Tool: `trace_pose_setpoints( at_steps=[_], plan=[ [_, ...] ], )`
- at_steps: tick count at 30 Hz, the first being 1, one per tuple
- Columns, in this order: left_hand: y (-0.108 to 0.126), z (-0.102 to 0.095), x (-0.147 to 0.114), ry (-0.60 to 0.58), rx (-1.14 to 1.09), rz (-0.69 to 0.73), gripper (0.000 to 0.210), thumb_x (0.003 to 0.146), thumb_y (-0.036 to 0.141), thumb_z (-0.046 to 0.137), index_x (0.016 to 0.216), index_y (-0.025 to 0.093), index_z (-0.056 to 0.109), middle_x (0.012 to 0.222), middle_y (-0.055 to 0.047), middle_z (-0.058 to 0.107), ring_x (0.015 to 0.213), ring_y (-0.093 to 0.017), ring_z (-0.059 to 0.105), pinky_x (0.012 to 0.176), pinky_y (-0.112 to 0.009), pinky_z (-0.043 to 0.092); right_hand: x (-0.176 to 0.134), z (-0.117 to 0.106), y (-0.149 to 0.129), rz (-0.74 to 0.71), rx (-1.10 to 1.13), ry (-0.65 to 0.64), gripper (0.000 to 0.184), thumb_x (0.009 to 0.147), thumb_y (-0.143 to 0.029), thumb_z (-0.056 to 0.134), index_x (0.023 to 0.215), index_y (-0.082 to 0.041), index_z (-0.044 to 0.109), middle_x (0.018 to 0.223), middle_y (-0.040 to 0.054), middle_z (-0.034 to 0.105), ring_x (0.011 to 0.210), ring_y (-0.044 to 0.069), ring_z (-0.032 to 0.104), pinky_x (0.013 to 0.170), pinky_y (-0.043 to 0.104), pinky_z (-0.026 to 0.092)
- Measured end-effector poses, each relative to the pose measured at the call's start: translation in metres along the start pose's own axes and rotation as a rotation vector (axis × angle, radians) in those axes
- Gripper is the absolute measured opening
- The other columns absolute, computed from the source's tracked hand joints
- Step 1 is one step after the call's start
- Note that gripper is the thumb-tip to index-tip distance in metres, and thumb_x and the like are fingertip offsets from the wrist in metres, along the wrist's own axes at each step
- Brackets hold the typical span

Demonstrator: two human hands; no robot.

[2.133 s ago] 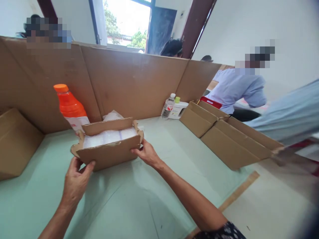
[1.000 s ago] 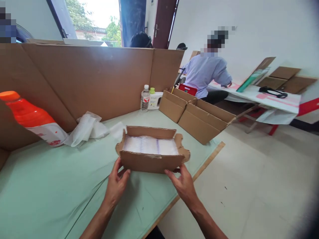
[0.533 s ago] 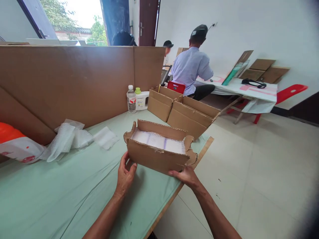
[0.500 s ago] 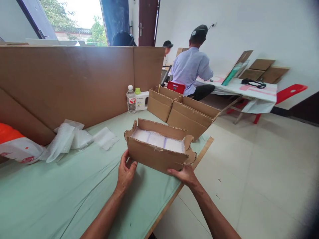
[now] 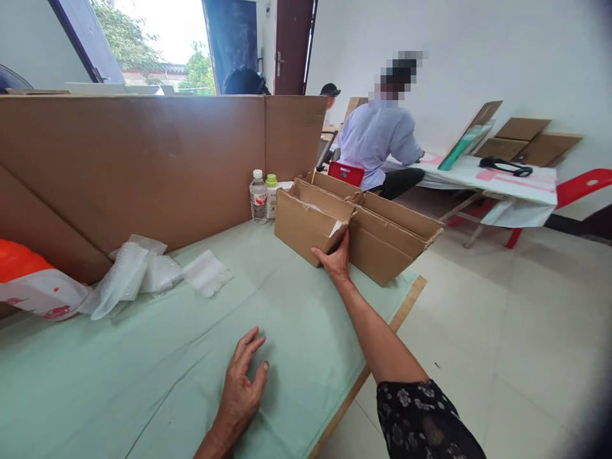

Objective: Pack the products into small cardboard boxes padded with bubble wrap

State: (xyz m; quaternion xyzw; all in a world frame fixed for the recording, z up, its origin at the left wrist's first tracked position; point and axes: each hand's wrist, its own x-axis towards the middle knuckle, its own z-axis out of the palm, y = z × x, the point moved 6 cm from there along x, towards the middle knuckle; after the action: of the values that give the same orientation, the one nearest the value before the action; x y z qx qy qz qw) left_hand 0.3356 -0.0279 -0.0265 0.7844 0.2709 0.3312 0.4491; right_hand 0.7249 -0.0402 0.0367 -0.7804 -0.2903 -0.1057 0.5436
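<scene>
A small open cardboard box (image 5: 306, 223) stands at the far side of the table, against other cardboard boxes (image 5: 389, 239). Its contents are mostly hidden by its walls; a bit of white shows at its right end. My right hand (image 5: 336, 256) grips the near right corner, thumb on the front and fingers along the end wall. My left hand (image 5: 243, 376) hovers low over the green cloth (image 5: 182, 363), fingers apart and holding nothing.
A water bottle (image 5: 259, 199) and a green-capped white bottle (image 5: 271, 194) stand behind the box. Bubble wrap (image 5: 124, 274) and an orange and white bag (image 5: 38, 280) lie left, before a tall cardboard panel (image 5: 143, 172). The table's wooden edge (image 5: 344, 405) runs along the right. A person (image 5: 377, 137) sits beyond.
The small box has moved away from me to the far boxes, with my right hand on it. My left hand has let go of it and drawn back towards me.
</scene>
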Motion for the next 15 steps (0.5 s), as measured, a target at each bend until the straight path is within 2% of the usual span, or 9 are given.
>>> trace_pose_setpoints(
  at_steps=[4, 10, 15],
  plan=[
    [0.007, 0.001, 0.003, 0.004, 0.029, 0.052, 0.031, 0.086, 0.023, 0.057, 0.114, 0.024, 0.07, 0.13, -0.014, 0.066, 0.124, -0.029, 0.061, 0.102, -0.049, 0.053, 0.005, 0.017, 0.006, 0.011, -0.04, 0.021, 0.116, 0.061, -0.041, 0.081, 0.154, -0.006, 0.02, 0.154, 0.0265, 0.035, 0.144, 0.034, 0.034, 0.118, 0.05, 0.028],
    [0.012, 0.003, 0.003, 0.009, 0.027, 0.101, 0.029, 0.085, 0.021, 0.058, 0.109, 0.024, 0.071, 0.121, -0.013, 0.071, 0.123, -0.029, 0.062, 0.101, -0.051, 0.054, 0.001, 0.025, 0.011, 0.003, -0.098, 0.068, 0.104, 0.065, -0.042, 0.079, 0.151, -0.011, 0.029, 0.148, 0.0242, 0.04, 0.14, 0.036, 0.035, 0.116, 0.053, 0.028],
    [0.013, 0.003, 0.002, 0.008, 0.02, 0.11, 0.029, 0.083, 0.02, 0.058, 0.109, 0.024, 0.071, 0.118, -0.012, 0.071, 0.123, -0.03, 0.061, 0.1, -0.052, 0.054, 0.003, 0.032, 0.006, 0.019, -0.094, 0.133, 0.096, 0.067, -0.04, 0.078, 0.146, -0.009, 0.034, 0.143, 0.0253, 0.043, 0.137, 0.036, 0.038, 0.115, 0.053, 0.03]
  ],
)
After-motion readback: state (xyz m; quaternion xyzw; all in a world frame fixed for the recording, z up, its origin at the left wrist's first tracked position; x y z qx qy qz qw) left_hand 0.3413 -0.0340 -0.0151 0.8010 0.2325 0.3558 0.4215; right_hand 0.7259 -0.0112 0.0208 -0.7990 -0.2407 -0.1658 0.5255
